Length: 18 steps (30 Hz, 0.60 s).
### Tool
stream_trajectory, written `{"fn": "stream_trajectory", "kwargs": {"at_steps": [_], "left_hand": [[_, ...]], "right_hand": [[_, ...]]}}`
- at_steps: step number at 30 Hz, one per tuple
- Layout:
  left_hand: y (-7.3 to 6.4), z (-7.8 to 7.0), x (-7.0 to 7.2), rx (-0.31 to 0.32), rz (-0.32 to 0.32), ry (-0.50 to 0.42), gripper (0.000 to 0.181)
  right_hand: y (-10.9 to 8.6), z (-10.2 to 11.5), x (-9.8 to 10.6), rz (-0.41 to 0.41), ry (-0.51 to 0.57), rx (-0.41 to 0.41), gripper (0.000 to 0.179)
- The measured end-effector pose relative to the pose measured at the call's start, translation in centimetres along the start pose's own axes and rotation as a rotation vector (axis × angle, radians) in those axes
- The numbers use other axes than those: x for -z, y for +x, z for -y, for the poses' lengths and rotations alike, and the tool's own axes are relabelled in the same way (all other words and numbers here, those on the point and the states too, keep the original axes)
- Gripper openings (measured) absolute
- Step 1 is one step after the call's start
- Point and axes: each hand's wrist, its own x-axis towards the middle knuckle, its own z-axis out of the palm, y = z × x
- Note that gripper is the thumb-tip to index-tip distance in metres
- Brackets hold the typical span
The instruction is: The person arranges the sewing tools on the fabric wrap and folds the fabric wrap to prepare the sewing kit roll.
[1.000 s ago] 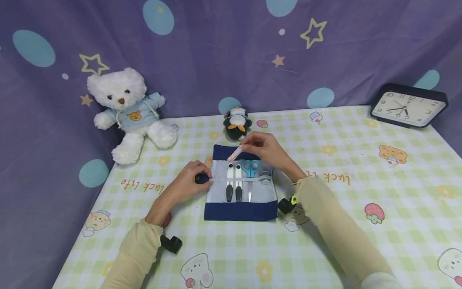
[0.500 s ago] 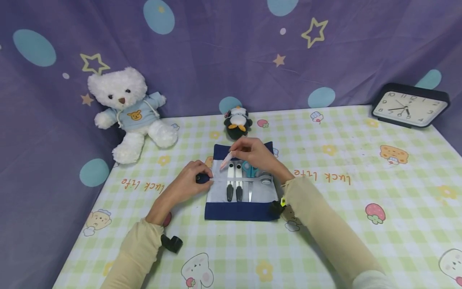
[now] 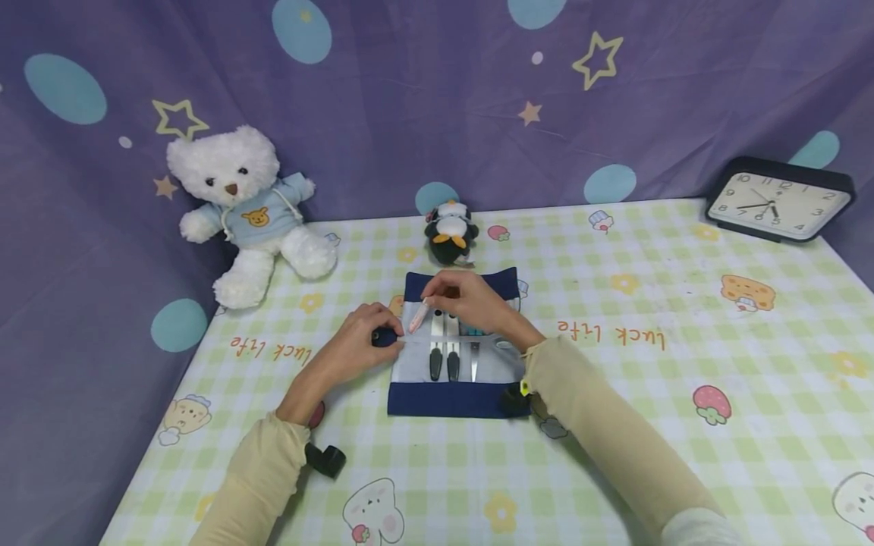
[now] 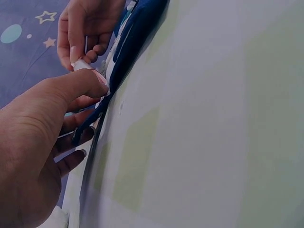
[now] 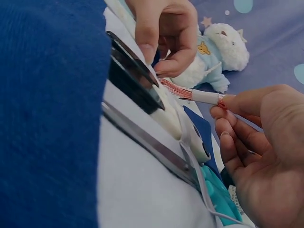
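Observation:
A navy and grey fabric sewing kit (image 3: 451, 400) lies unrolled on the table. My left hand (image 3: 354, 338) grips the navy tab (image 3: 384, 337) at its left side, thumb close to the thin elastic strap (image 5: 186, 137). Between thumb and fingertips, my right hand (image 3: 471, 305) pinches a small skein of reddish thread (image 5: 204, 97) with a white paper band. The skein slants over the kit's left part, its lower end close to the strap and the left fingers. Two white tools with black ends (image 3: 435, 364) and teal-handled scissors (image 5: 221, 194) sit under the strap, partly hidden by the right hand.
A penguin plush (image 3: 451, 233) sits just behind the kit. Farther left is a white teddy bear (image 3: 256, 216) in a blue hoodie, and a black-framed clock (image 3: 778, 203) stands at the back right. A checked cloth (image 3: 649, 425) covers the table.
My right hand has moved left and toward me, bringing the thread skein down from the kit's back flap to its left part by the strap. The left hand has stayed in place.

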Motion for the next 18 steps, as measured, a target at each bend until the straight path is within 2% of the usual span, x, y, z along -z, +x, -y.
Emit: {"fn": "stream_trajectory", "kwargs": {"at_steps": [13, 18], "left_hand": [[-0.03, 0.02, 0.04, -0.003, 0.011, 0.004, 0.01], [0.0, 0.06, 0.01, -0.006, 0.01, 0.008, 0.01]], "right_hand": [[-0.05, 0.25, -0.58, 0.03, -0.071, -0.024, 0.014], [-0.02, 0.13, -0.63, 0.029, -0.091, 0.0, 0.013]]}}
